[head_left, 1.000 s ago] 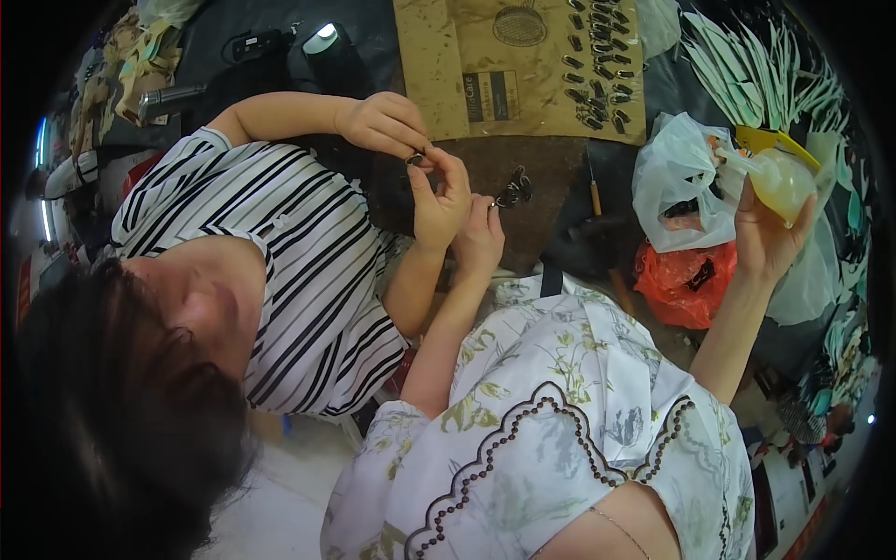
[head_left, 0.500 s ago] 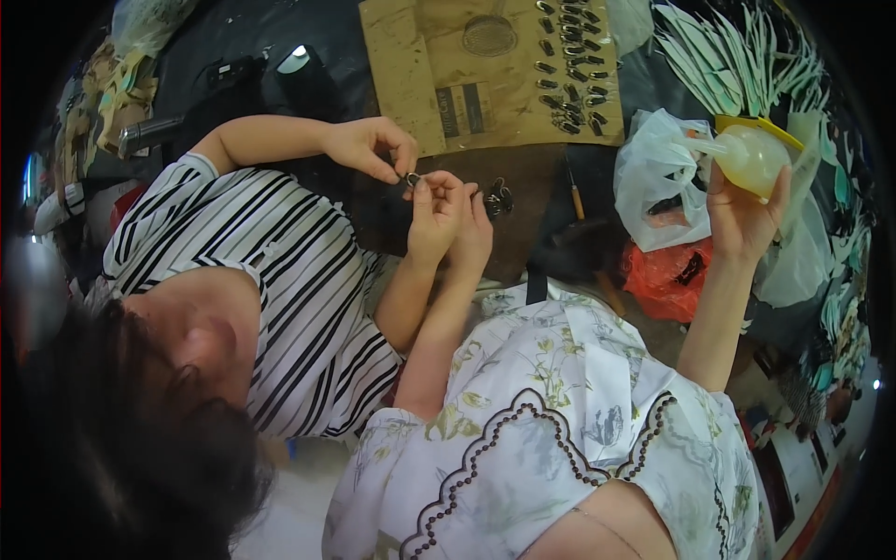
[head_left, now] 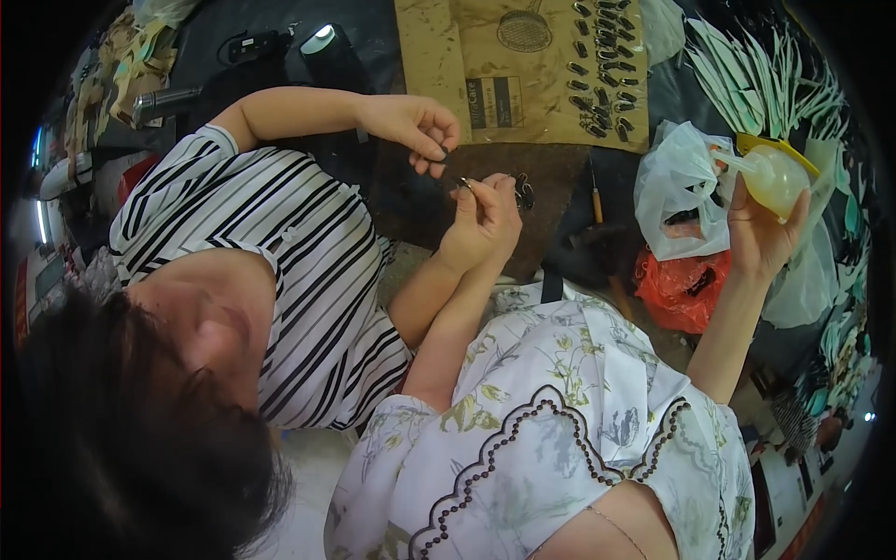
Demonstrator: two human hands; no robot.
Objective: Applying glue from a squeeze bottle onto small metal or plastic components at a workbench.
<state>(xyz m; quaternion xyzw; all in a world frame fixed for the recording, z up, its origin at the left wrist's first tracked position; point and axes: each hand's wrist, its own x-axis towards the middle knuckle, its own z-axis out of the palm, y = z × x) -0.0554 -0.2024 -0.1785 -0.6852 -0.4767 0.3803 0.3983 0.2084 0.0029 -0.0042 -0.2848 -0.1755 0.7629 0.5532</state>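
My right hand [head_left: 761, 224] is raised on the right, its fingers around a soft, rounded squeeze bottle [head_left: 779, 182] of pale yellow liquid. The bottle's narrow spout points left. My left hand [head_left: 506, 217] is beside a co-worker's lower hand [head_left: 465, 238], which partly covers it. Its finger pose and anything in it are hidden. The co-worker's lower hand pinches a small, shiny, curved metal piece [head_left: 464, 184]. Their upper hand [head_left: 415, 131] hovers nearby with bent fingers, a small dark spot at its fingertips. Small metal rings [head_left: 525, 191] lie on the brown board just beyond my left hand.
A cardboard sheet [head_left: 523, 56] carries rows of small dark metallic pieces [head_left: 602, 75]. An orange-handled tool [head_left: 597, 201] and a hammer [head_left: 597, 233] lie right of the board. White [head_left: 677, 229] and red [head_left: 677, 289] plastic bags stand near my right arm; pale strips [head_left: 737, 84] fan out behind.
The co-worker's two hands have moved apart, and the metal piece stays in the lower one. The whole view has shifted slightly. My right hand still holds the bottle.
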